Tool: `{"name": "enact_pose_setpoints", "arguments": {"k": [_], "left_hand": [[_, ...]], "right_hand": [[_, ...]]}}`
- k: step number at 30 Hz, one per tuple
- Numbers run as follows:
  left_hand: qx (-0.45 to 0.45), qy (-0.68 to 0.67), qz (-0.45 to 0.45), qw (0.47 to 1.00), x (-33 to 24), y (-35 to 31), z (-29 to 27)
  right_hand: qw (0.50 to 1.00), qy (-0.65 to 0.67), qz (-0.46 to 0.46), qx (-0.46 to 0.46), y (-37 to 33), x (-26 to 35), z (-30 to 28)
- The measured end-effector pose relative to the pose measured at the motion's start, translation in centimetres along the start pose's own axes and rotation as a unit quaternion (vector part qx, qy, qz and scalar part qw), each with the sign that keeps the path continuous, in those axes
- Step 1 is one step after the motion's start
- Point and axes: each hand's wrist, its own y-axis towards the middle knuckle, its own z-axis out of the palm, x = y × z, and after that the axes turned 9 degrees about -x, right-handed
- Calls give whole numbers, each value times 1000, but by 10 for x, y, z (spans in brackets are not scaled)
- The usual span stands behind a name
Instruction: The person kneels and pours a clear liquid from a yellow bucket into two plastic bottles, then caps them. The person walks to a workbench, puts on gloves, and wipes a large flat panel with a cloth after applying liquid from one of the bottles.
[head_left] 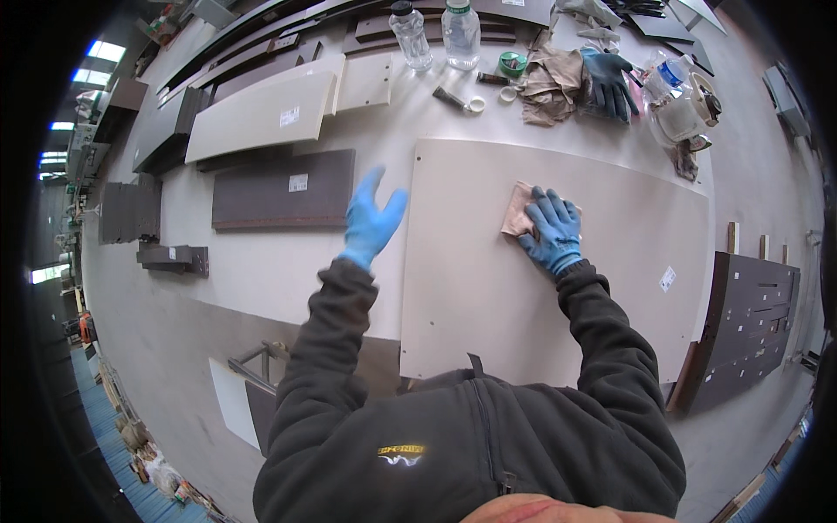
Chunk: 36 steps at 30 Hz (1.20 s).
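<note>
A large pale beige panel [488, 288] lies flat on the table before me, with a small white label near its right side. On its upper right part my right hand [553, 228], in a blue glove, presses a folded pinkish cloth [517, 209] against the surface. My left hand [373, 220], also in a blue glove, is raised beside the panel's left edge. Its fingers are apart and nothing is in it. A dark brown panel [279, 193] with a white label lies just left of that hand.
Cream boards [261, 120] are stacked at the far left. Two clear bottles [460, 39], a small dark tube [450, 98] and a green-rimmed tin [512, 63] stand along the back. Crumpled rags [551, 83], a dark glove [608, 83] and a pale jug [684, 113] lie at the back right. Dark panels [754, 318] stand at right.
</note>
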Motion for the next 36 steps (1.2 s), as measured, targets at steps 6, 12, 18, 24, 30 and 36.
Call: {"name": "enact_pose_setpoints", "arguments": {"k": [6, 12, 18, 24, 30, 36], "left_hand": [[-41, -181, 29, 982, -35, 146, 153], [-276, -54, 131, 951, -43, 237, 243], [-311, -15, 19, 950, 22, 302, 223], [-157, -252, -8, 955, 61, 364, 225], [-146, -325, 82, 931, 79, 384, 242], [-143, -255, 190, 937, 62, 358, 226]], "right_hand": [[999, 4, 34, -11, 4, -8, 2], [999, 7, 53, 6, 13, -10, 2], [998, -1, 66, 15, 20, -11, 6], [997, -2, 69, 27, 29, -10, 6], [997, -1, 70, 12, 32, -12, 6], [997, 6, 70, -13, 20, -19, 3]]}}
